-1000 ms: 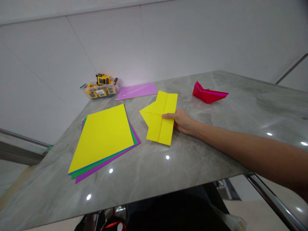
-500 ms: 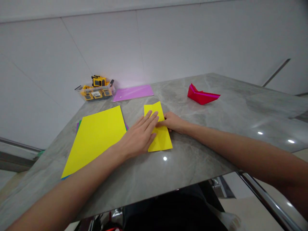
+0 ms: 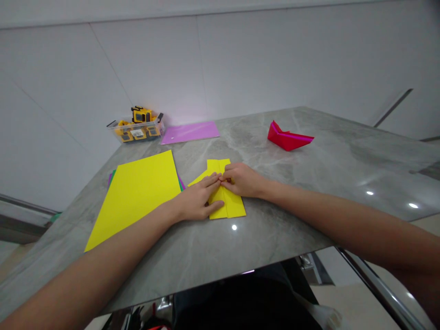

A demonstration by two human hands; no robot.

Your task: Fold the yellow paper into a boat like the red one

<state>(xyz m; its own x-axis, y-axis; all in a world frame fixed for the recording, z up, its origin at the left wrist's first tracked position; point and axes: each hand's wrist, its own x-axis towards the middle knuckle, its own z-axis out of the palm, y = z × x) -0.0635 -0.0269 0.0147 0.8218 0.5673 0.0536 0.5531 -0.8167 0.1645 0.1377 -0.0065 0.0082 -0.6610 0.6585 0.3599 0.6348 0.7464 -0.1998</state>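
Observation:
A folded piece of yellow paper [image 3: 231, 205] lies on the grey table with a crease running down its middle and a flap sticking out at its upper left. My left hand [image 3: 198, 198] rests flat across the left side of it, fingers stretched out. From the right, my right hand [image 3: 242, 179] pinches the paper near the middle crease, its fingertips almost meeting those of my left. Part of the fold is hidden under both hands. Left of my left hand lies a stack of coloured sheets [image 3: 140, 192], yellow on top.
A red folded paper boat [image 3: 288, 140] stands at the back right. Along the wall lie a purple pack of paper [image 3: 190, 132] and a clear plastic box [image 3: 137, 133] of yellow-black pieces. The grey marbled table [image 3: 275, 229] ends close to my body.
A flap of the yellow paper now sticks out to the left, and the middle crease shows. My right hand has moved from the right edge onto the paper's middle.

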